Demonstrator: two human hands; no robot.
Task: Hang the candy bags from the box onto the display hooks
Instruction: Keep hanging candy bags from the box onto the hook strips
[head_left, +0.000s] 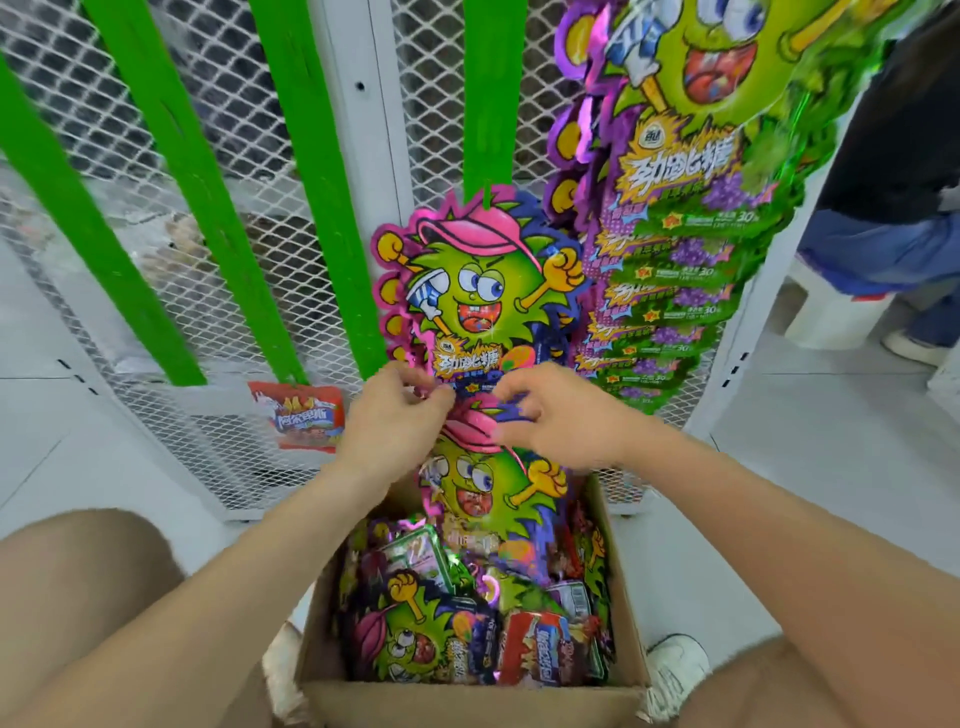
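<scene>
A cardboard box (621, 597) full of candy bags stands on the floor between my knees. Above it I hold up one pink-capped cartoon candy bag (491, 493) by its top edge. My left hand (395, 421) pinches the top left of that bag and my right hand (561, 415) pinches the top right. Just above my hands, a matching candy bag (478, 291) hangs from a green display strip (488, 104) on the white mesh rack. To the right a column of purple and green grape candy bags (691, 218) hangs in an overlapping row.
Two more green strips (311, 182) run down the mesh rack (156, 291) with nothing on them except a red snack bag (301, 415) low at the left. Another person's legs (883, 249) stand at the far right beside a white stool.
</scene>
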